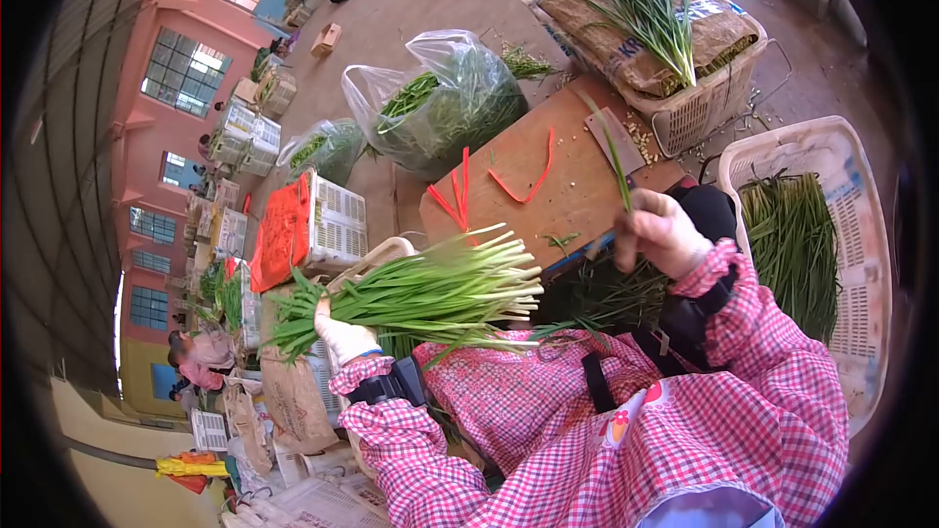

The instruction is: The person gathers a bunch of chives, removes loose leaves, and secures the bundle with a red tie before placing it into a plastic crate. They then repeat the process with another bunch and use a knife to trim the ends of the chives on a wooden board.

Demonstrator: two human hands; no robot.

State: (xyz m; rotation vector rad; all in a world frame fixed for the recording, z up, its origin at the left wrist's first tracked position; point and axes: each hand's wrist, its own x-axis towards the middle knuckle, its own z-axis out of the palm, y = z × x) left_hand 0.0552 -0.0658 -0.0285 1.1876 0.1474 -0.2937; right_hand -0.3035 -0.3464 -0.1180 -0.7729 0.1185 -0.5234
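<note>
My left hand (344, 336) is wrapped around a thick bunch of garlic chives (440, 286), pale cut ends pointing right. My right hand (663, 235), its fingers blurred, pinches a single long green leaf (614, 158) that sticks up from the fingertips. In front of me, a wooden board (509, 220) carries red ties (528, 184) and a flat metal blade (616, 141). Below the right hand, loose green leaves (616, 298) lie in shadow over my lap.
To the right stands a white crate (866, 235) of long green leaves. A basket (704, 117) topped with a sack and another bunch (650, 24) is at the upper right. Beyond the board sits a clear bag (445, 98) of greens. Stacked crates and a person (203, 357) are at left.
</note>
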